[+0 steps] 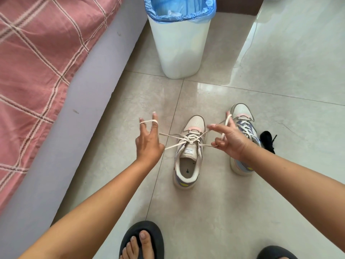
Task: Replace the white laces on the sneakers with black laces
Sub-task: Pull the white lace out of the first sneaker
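Two pale sneakers stand on the tiled floor. The nearer sneaker (188, 156) has a white lace (173, 136) crossed over its tongue. My left hand (148, 141) is left of it, with a loop of that lace stretched over two raised fingers. My right hand (228, 140) is right of it, with the lace's other side looped over its fingers and pinched. The second sneaker (242, 118), laced in white, sits partly hidden behind my right hand. A bundle of black laces (267, 140) lies on the floor right of it.
A white bin (180, 47) with a blue liner stands behind the sneakers. A bed with a pink checked cover (37, 58) and a lilac side runs along the left. My feet in dark slippers (142, 240) are at the bottom edge.
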